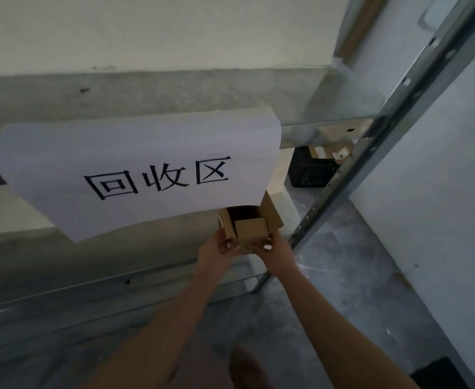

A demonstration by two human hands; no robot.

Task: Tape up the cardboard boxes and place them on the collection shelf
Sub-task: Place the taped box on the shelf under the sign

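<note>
Open cardboard box [251,233] is gripped between both hands at a shelf.
The fingers [225,245] of the left hand [216,248] are curled on its left side, those of the right hand [277,249] on its lower right corner. Its top flaps are raised. It is held just under a white paper sign [146,169] hung on the metal shelf [329,123]. A black crate [306,172] is seen beyond.

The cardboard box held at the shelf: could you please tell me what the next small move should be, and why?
Probably draw the cardboard box back towards you and fold its flaps down. The left hand and right hand grip its near corners, its top stands open under the paper sign, and no tape shows across it.
</note>
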